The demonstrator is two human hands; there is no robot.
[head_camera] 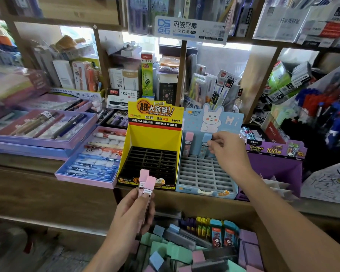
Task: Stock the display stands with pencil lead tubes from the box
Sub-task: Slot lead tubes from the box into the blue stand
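Observation:
My left hand (133,213) grips two pink lead tubes (145,183) upright, in front of the yellow display stand (137,142) with its black slotted tray. My right hand (227,148) pinches a blue lead tube (204,143) standing in the back row of the light-blue rabbit display stand (206,179). A pink tube (188,143) stands in that row to its left. Below the counter, the box (188,250) holds several loose tubes in green, blue, pink, grey and purple.
A purple display stand (275,163) sits right of the blue one. Purple trays of pens (92,160) lie left of the yellow stand. Shelves behind are packed with stationery. A wooden counter edge (51,181) runs across the front.

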